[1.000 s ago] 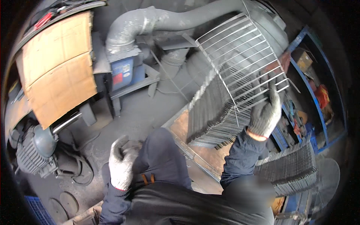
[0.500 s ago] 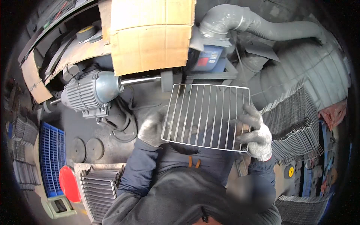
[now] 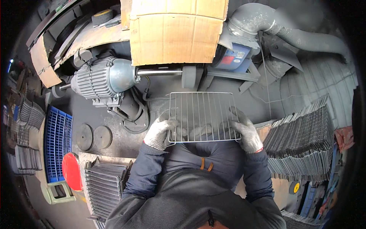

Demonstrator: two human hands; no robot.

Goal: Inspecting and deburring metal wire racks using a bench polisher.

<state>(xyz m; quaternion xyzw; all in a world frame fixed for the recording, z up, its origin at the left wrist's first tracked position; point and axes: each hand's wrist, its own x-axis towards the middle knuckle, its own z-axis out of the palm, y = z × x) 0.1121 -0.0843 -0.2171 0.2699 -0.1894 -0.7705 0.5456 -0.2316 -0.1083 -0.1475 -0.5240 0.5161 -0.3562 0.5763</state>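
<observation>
Lowered slightly since earlier, wire rack sits level, left hand and right hand seemingly pinching opposite side edges for balance.

At centre the wire rack is thin bright metal, held by both hands in rough knitted grey cloth gloves. Upper centre, the cardboard looks matt brown; the motor is dull, dusty ribbed metal, and the crate at left is blue plastic.
</observation>
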